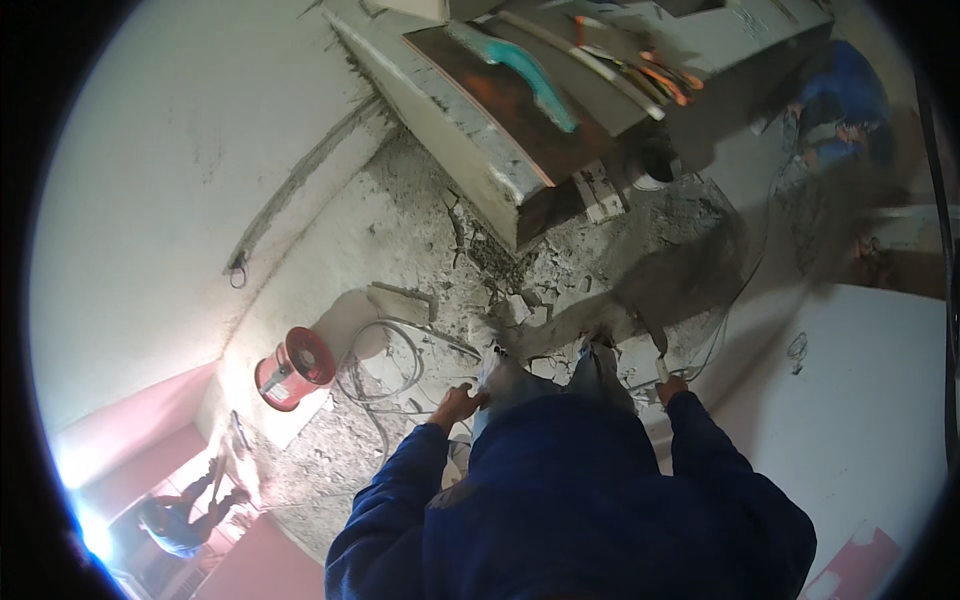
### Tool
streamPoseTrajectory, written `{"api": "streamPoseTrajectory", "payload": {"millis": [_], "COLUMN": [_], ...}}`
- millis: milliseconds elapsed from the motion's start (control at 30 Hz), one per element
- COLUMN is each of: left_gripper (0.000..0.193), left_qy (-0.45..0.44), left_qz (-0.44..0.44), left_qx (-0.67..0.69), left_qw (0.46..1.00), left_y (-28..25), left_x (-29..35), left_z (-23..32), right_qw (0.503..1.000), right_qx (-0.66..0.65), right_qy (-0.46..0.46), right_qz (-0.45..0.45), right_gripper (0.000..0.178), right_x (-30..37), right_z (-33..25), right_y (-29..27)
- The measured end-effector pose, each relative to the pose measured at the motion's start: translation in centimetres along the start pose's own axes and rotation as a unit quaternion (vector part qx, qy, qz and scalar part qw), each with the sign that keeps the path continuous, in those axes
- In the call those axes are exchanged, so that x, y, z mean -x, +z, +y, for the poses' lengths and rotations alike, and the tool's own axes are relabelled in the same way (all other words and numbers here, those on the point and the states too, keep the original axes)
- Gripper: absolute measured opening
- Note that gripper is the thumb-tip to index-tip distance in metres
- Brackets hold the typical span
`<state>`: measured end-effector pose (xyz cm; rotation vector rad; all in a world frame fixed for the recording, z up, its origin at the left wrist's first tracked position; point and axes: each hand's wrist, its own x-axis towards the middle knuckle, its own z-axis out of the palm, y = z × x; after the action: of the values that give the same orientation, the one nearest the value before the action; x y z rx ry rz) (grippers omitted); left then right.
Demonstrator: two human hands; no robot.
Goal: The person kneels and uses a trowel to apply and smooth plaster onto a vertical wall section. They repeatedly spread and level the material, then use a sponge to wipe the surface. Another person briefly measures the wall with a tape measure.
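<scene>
My right hand (673,389) is closed around the pale handle of a trowel (652,332), whose dark blade points away from me toward the rubble floor. Beside my left trouser leg, my left hand (458,405) has its thumb apart from the other fingers and shows nothing in it. Some of its fingertips are hidden against the leg. Between my hands, my grey trousers (520,385) and shoes stand on broken, dusty ground. Chunks of rubble (518,308) lie just ahead of my feet.
Ahead stands a grey bench-like block (440,135) bearing a teal-handled float (525,75) and orange-handled pliers (670,80). A red drum-shaped container (295,368) and a looped grey hose (410,365) are at left. One person (845,105) crouches far right; another (178,525) works lower left.
</scene>
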<state>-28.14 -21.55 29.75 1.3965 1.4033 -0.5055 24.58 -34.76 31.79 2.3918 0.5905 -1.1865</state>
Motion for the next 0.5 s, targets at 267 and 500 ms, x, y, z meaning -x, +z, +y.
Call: {"api": "streamPoseTrajectory", "payload": {"millis": [267, 500], "left_gripper": [0.065, 0.05], "left_qy": [-0.015, -0.011], "left_qz": [-0.058, -0.1], "left_qx": [0.086, 0.145], "left_qw": [0.994, 0.984], "left_y": [3.3, -1.1], "left_x": [4.5, 10.8], "left_z": [14.8, 30.3], "right_qw": [0.993, 0.994], "right_qx": [0.002, -0.047], "right_qy": [-0.113, -0.069], "right_qz": [-0.016, -0.077], "right_gripper": [0.05, 0.042], "right_x": [-5.9, -13.5], "right_z": [4.4, 10.4], "right_y": [-4.9, -5.9]}}
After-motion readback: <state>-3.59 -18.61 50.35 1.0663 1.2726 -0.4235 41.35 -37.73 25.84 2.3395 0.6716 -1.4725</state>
